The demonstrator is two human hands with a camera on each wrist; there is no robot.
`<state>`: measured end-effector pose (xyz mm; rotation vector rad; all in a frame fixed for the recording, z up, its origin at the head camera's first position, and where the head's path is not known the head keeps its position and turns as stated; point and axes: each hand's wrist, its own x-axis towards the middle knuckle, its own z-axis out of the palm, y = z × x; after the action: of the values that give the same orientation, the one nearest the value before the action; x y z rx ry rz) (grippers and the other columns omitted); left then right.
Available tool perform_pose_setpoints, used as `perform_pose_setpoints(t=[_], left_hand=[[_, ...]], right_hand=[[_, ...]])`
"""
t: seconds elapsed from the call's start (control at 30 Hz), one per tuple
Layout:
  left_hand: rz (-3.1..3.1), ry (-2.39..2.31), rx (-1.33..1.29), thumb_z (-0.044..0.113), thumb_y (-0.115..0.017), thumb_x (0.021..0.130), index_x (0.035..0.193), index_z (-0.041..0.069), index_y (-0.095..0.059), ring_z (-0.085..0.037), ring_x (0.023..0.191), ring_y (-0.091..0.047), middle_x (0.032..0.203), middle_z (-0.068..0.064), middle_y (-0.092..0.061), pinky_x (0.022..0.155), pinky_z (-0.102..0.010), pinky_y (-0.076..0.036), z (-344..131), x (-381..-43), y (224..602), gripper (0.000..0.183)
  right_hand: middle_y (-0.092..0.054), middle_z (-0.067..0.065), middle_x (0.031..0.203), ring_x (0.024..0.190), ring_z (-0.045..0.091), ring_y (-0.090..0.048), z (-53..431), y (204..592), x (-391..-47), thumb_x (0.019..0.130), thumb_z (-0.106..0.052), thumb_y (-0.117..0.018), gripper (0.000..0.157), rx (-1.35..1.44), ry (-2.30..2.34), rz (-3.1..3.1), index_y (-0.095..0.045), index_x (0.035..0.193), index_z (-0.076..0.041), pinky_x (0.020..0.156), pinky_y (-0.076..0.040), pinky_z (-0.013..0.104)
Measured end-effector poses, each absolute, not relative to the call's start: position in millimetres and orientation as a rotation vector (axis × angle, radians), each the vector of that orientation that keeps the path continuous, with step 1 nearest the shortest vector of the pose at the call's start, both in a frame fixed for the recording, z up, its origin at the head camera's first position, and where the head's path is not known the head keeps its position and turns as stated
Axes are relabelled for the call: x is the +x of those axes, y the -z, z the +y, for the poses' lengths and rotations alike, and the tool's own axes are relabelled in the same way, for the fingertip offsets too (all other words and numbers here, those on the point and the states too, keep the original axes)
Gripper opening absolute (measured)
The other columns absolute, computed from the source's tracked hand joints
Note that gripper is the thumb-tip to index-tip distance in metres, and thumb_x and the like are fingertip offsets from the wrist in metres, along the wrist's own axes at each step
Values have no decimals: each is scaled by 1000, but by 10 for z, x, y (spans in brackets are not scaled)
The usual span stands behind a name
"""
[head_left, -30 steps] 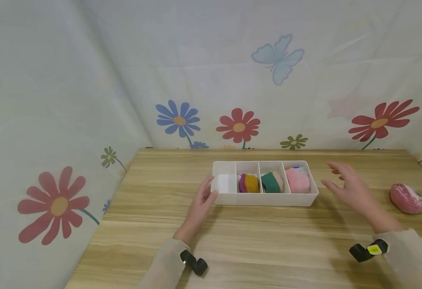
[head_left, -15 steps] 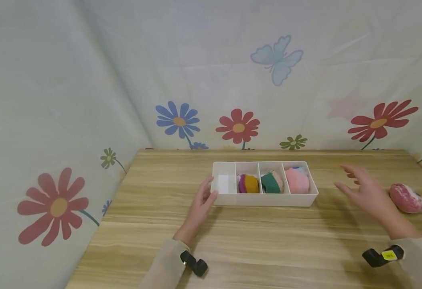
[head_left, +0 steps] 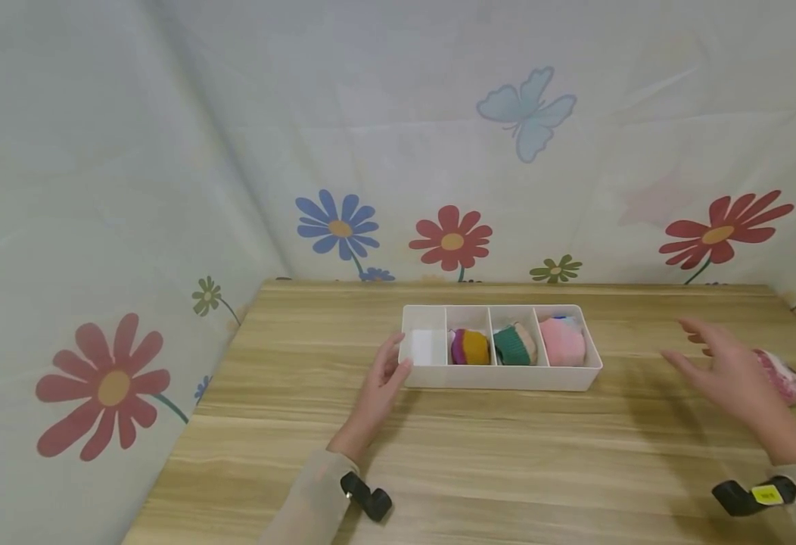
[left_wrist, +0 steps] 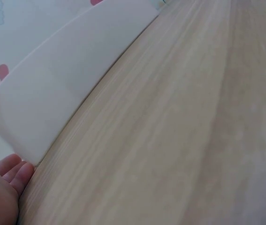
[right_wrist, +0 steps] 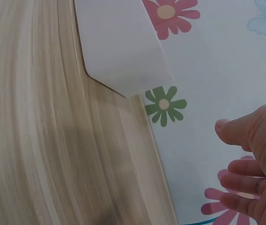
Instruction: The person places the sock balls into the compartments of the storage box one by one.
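My left hand [head_left: 374,390] rests at the left end of a white divided box [head_left: 493,377]. Its thumb touches the front corner and its fingers lie along the end wall; in the left wrist view the fingertips [left_wrist: 22,176] meet the box's lower corner. My right hand [head_left: 735,378] hovers over the table to the right of the box, thumb apart from the fingers, with nothing in it. Partly hidden behind it lies a pink-and-white bundle [head_left: 785,380], apparently a rolled sock. In the right wrist view the right hand [right_wrist: 252,173] is likewise bare.
Three of the box's compartments hold rolled socks: purple and mustard [head_left: 471,347], green and beige [head_left: 515,344], and pink [head_left: 563,341]. The leftmost compartment shows its bare floor [head_left: 428,347]. A flower-printed sheet [head_left: 384,136] hangs behind the wooden table [head_left: 480,462].
My right hand has moved right, away from the box's end and toward the pink-and-white bundle, which it now partly covers. My left hand and the box have stayed in place.
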<state>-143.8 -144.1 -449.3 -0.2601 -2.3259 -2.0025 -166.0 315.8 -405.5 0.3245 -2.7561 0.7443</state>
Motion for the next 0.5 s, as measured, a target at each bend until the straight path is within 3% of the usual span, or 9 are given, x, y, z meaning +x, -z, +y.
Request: perform_pose_setpoints(t=[0.23,0.4,0.5], left_hand=[[-2313,2019,-269,14,-49,98,143,7,-31,-35,111,-49,131,-28,-44,93,-48,-38,-1434,-1438,4508,49],[-2307,2025,-292,13,-48,98,143,6,-30,-35,111,-49,131,-29,-44,92,-48,-39,-1435,-1438,4514,49],[-2310,2018,-283,14,-48,98,143,7,-30,-34,110,-50,131,-26,-44,92,-46,-40,-1445,-1434,4500,49]], right_hand=[[-44,35,116,101,48,-43,3318,4175,-1673,89,-28,-64,62,211,-643,-2737,-39,131,10,77,-40,61],[-43,39,114,98,54,-43,3387,4124,-1611,89,-24,-65,61,212,-624,-2755,-38,129,13,75,-38,64],[-44,39,114,93,54,-48,3601,4306,-1724,88,-26,-65,64,187,-596,-2754,-36,133,9,69,-41,62]])
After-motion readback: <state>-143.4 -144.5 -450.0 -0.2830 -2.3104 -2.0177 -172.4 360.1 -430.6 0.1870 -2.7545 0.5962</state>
